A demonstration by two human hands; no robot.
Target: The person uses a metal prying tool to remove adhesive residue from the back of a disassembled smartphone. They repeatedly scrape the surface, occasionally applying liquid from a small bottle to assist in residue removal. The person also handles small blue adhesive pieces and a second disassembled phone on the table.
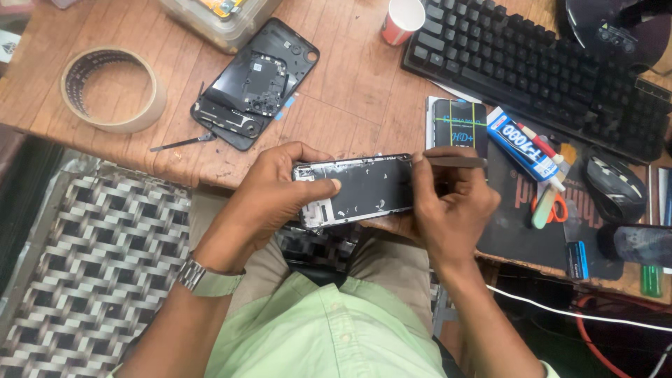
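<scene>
Tape roll: a brown tape roll [112, 89] lies flat at the far left of the wooden table [350, 84].
Opened phone: a back housing with exposed board [255, 84] lies face up beside the roll, a loose flex strip [183, 142] trailing from it.
Left hand: the left hand [276, 192] clamps the phone frame [357, 189] at its left end, thumb on top, fingers curled under; grip clenched on it.
Phone frame: held just above the table's near edge, over the lap; long axis runs left to right, slightly raised at the right, inner face up.
Right hand: the right hand [451, 210] pinches a thin metal tool [455, 162], tip at the frame's right end.
Progress: the frame looks stripped, with pale residue along its edges; scraping seems partway, cleaning and refitting left.
Right side: a glue tube [521, 143], keyboard [532, 66], mouse [614, 187].
</scene>
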